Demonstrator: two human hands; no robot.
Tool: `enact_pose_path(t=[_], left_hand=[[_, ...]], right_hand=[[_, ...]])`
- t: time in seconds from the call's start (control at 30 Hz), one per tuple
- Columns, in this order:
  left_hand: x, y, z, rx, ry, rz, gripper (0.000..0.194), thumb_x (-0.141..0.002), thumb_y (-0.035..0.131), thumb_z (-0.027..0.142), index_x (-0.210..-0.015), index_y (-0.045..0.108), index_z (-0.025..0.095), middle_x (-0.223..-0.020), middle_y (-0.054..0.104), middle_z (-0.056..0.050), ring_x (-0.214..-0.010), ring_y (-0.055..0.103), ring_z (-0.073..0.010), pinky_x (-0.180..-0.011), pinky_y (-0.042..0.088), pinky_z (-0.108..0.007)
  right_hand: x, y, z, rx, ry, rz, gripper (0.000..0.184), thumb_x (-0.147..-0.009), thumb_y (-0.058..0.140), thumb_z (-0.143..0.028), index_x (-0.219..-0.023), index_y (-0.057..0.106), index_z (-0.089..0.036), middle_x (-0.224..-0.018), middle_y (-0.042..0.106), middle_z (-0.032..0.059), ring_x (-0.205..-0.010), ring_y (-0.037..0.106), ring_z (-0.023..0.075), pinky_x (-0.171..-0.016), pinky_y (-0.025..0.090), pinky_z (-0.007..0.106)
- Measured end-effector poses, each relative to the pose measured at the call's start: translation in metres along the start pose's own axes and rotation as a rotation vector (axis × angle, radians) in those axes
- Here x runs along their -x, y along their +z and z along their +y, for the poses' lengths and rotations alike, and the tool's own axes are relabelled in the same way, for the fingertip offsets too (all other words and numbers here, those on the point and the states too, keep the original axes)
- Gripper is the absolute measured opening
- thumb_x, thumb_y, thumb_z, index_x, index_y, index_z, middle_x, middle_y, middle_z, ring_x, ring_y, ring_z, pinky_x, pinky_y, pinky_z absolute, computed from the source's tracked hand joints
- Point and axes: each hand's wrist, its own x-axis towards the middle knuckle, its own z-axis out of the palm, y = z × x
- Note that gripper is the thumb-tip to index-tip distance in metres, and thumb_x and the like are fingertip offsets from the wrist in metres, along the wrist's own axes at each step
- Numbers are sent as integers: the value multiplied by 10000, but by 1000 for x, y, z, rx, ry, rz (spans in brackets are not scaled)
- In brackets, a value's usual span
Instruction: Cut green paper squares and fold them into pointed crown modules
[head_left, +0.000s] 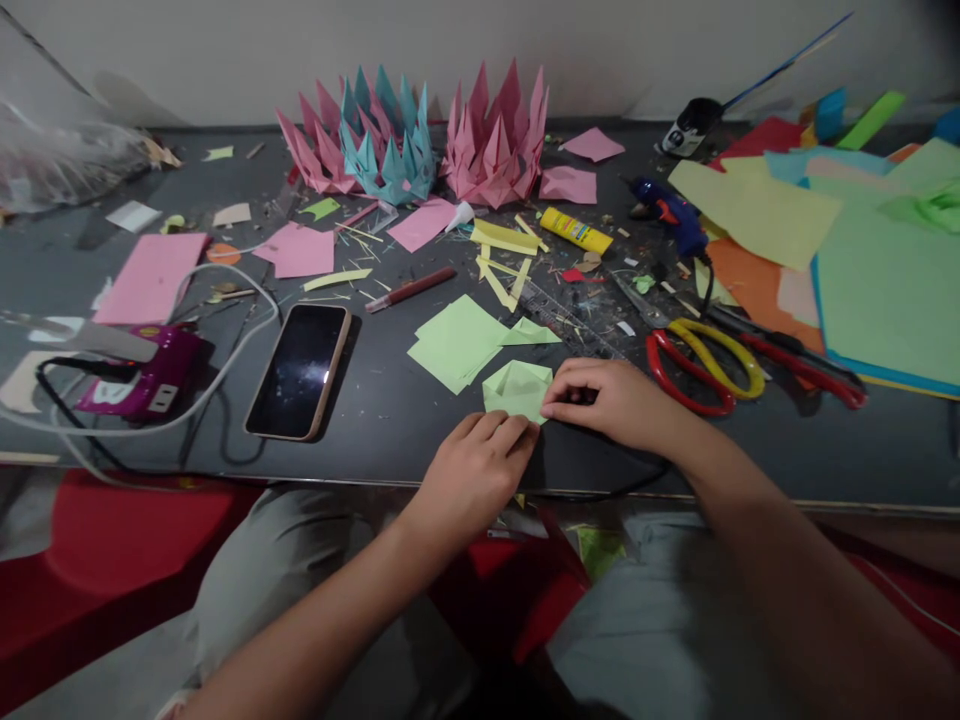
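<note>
A partly folded sheet of light green paper lies on the dark table near its front edge. My left hand is closed at the paper's lower edge, its fingertips on it. At the lower right corner my right hand pinches the same paper between thumb and fingers. Just beyond lies a small stack of green paper squares. Beside that stack is a small folded green piece. My fingers hide part of the lower edge of the held paper.
Scissors with red and yellow handles lie to the right, near a blue glue gun. A phone and a purple power adapter with cables lie left. Folded paper crowns stand behind a glue stick. Coloured sheets fill the right.
</note>
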Motion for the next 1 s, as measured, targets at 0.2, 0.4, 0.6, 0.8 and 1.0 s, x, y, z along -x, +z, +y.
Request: enact_pose_path(t=[0.2,0.4,0.6,0.8,1.0], left_hand=[[-1,-2,1,-7,4,-1,233,-862,474,128,-1070,564,72,-958,606,-95,-861,559,-208,-744,498,-333],[0,0,1,12,5,27,197,-863,469,114,-1022,579,82,-939,610,-99,-887,566,-209,-744,501,-329],[0,2,2,10,-44,15,244,-871,444,124,-1092,543,94,-959,608,-96,-889,558,-212,-747,496,-343],[-2,0,5,-33,-63,-84,290,-857,469,149,-1138,534,119,-1004,592,-74,-877,540,-223,-740,485,-352],[-2,3,5,-26,-81,-43,269,-867,451,144,-1119,542,133,-986,600,-64,-886,541,-217,-717,476,-346]], right_hand=[[-2,1,0,-5,24,3,78,-737,640,-223,-681,660,-174,-691,598,1,-595,514,104,-569,402,229],[-2,3,1,-11,10,17,81,-737,631,-216,-674,655,-173,-677,582,-4,-583,499,98,-557,391,222],[-2,4,3,-13,-22,18,65,-734,633,-205,-679,637,-171,-669,558,-10,-586,492,98,-559,387,220],[-2,4,1,0,-23,12,42,-734,642,-180,-703,617,-166,-696,537,-15,-625,489,100,-595,387,221],[2,3,-2,42,-23,-6,56,-755,632,-177,-773,579,-168,-748,520,-9,-693,495,114,-638,391,231]])
